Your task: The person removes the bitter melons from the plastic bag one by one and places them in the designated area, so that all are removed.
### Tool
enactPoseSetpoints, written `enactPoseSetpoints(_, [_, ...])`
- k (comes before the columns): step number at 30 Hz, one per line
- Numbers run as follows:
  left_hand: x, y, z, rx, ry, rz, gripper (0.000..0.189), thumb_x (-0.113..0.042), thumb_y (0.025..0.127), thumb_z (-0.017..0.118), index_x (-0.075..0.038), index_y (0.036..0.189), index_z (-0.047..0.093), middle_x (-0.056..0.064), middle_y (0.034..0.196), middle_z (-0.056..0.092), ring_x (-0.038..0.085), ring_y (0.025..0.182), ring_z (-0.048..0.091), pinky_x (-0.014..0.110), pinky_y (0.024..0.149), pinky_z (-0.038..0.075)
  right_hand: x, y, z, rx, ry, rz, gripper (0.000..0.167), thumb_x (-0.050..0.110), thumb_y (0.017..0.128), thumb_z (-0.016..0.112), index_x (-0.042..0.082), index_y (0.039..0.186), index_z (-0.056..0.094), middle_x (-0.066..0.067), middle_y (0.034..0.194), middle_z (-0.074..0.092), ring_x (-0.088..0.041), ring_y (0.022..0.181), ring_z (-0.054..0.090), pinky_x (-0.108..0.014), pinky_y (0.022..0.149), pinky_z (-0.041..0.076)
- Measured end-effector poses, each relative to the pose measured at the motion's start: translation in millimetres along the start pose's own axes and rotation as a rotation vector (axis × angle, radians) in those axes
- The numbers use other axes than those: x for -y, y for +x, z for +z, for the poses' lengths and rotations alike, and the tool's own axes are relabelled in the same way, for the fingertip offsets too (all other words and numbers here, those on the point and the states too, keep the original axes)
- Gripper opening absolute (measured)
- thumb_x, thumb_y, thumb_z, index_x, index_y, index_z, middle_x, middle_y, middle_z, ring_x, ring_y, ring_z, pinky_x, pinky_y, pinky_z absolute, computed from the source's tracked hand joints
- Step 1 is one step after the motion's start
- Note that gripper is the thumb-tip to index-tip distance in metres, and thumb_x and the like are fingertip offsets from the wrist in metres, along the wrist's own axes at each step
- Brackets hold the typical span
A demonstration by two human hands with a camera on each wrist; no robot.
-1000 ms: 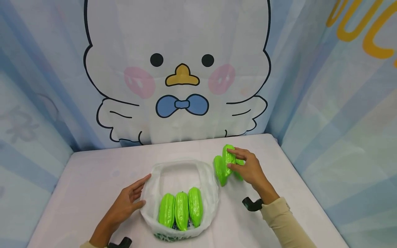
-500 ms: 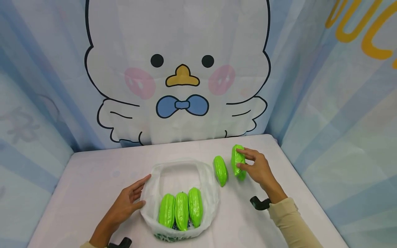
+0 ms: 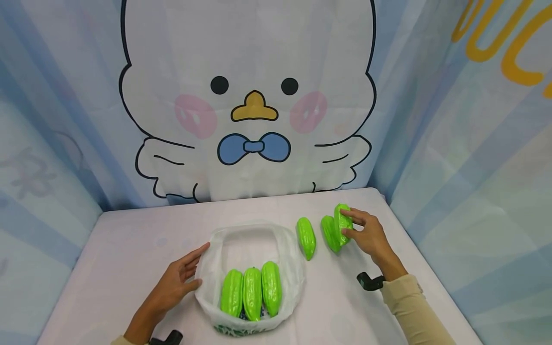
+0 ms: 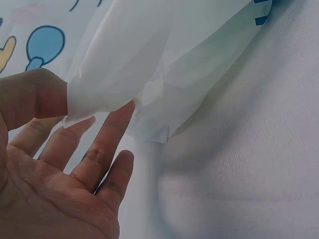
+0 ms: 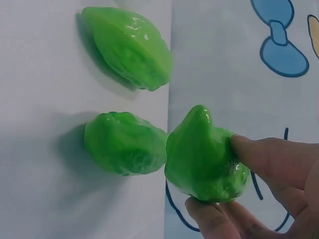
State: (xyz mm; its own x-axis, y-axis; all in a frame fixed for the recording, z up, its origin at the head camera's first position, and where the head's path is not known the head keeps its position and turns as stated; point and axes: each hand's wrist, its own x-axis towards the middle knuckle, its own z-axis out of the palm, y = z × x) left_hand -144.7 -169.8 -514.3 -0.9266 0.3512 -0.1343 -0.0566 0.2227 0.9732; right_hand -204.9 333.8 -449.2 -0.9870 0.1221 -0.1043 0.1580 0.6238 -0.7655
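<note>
My right hand (image 3: 370,235) pinches a glossy, bumpy light-green bitter melon (image 3: 342,224) between thumb and fingers, held raised at the table's right side. Just left of it, overlapped by it in the head view, lies a second bitter melon (image 3: 329,233). Another bitter melon (image 3: 306,238) rests nearer the bag; the right wrist view has both lying on the table. The white plastic bag (image 3: 208,275) stands mouth up, spread wide, with three bitter melons (image 3: 252,293) side by side in its front half. Against the bag's left side, my left hand (image 3: 176,280) rests with loosely extended fingers.
A pale cloth covers the table (image 3: 129,244). Behind it hangs a curtain (image 3: 254,177) printed with a white cartoon bird, and blue-striped curtains (image 3: 474,191) close both sides. Black wrist mounts (image 3: 370,281) stick out at both wrists.
My right hand has moved right with the held bitter melon, away from the one near the bag and past the second lying one. The left hand and the bag have stayed put.
</note>
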Motion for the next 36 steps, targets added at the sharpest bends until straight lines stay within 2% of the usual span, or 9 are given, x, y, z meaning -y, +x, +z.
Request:
enactPoseSetpoints(5, [0.9, -0.5, -0.1, 0.005, -0.006, 0.013, 0.085, 0.001, 0.094, 0.069, -0.019, 0.168, 0.034, 0.015, 0.171, 0.038, 0.043, 0.152, 0.045, 0.016, 0.108, 0.048, -6, 1.7, -2, 0.003, 0.013, 0.005, 0.061, 0.008, 0.097, 0.075, 0.019, 0.155, 0.058, -0.017, 0.17, 0.04, -0.046, 0.159, 0.03, -0.063, 0.121, 0.042])
enactPoseSetpoints(10, [0.4, -0.9, -0.7, 0.009, -0.016, 0.014, 0.084, 0.002, 0.094, 0.067, -0.018, 0.168, 0.033, 0.016, 0.171, 0.036, 0.043, 0.152, 0.044, 0.014, 0.105, 0.048, -13, 3.9, -4, 0.012, 0.013, 0.015, 0.061, 0.007, 0.097, 0.075, 0.017, 0.155, 0.057, -0.018, 0.171, 0.038, -0.047, 0.157, 0.033, -0.064, 0.118, 0.044])
enactPoseSetpoints(19, [-1.8, -1.4, -3.4, 0.005, -0.012, 0.004, 0.084, 0.0, 0.095, 0.068, -0.019, 0.168, 0.033, 0.016, 0.171, 0.037, 0.041, 0.151, 0.047, 0.022, 0.109, 0.052, -32, 15.4, -7, 0.021, 0.012, 0.058, 0.062, 0.003, 0.096, 0.074, 0.013, 0.155, 0.057, -0.017, 0.174, 0.032, -0.048, 0.155, 0.036, -0.065, 0.119, 0.043])
enactPoseSetpoints(26, [-1.6, -0.9, -2.9, -0.004, -0.013, 0.005, 0.086, 0.0, 0.093, 0.071, -0.016, 0.168, 0.033, 0.019, 0.17, 0.037, 0.043, 0.15, 0.048, 0.046, 0.118, 0.05, -47, 25.1, -10, 0.036, -0.005, 0.077, 0.061, 0.001, 0.096, 0.072, 0.01, 0.154, 0.057, -0.019, 0.174, 0.03, -0.05, 0.154, 0.036, -0.066, 0.119, 0.044])
enactPoseSetpoints(31, [-1.6, -0.9, -2.5, -0.008, -0.009, -0.002, 0.086, -0.001, 0.093, 0.072, -0.017, 0.168, 0.034, 0.017, 0.17, 0.038, 0.041, 0.149, 0.05, 0.041, 0.117, 0.051, -51, 29.5, -10, 0.042, -0.025, 0.094, 0.061, 0.0, 0.096, 0.072, 0.009, 0.154, 0.057, -0.021, 0.173, 0.031, -0.05, 0.154, 0.035, -0.065, 0.119, 0.044])
enactPoseSetpoints(36, [-0.6, -2.0, -2.5, 0.011, -0.012, 0.038, 0.083, -0.008, 0.097, 0.073, -0.015, 0.168, 0.032, 0.019, 0.17, 0.037, 0.043, 0.149, 0.05, 0.04, 0.117, 0.052, -52, 31.9, -9, 0.04, -0.05, 0.104, 0.061, -0.002, 0.095, 0.071, 0.008, 0.154, 0.056, -0.022, 0.173, 0.03, -0.052, 0.154, 0.033, -0.065, 0.119, 0.043])
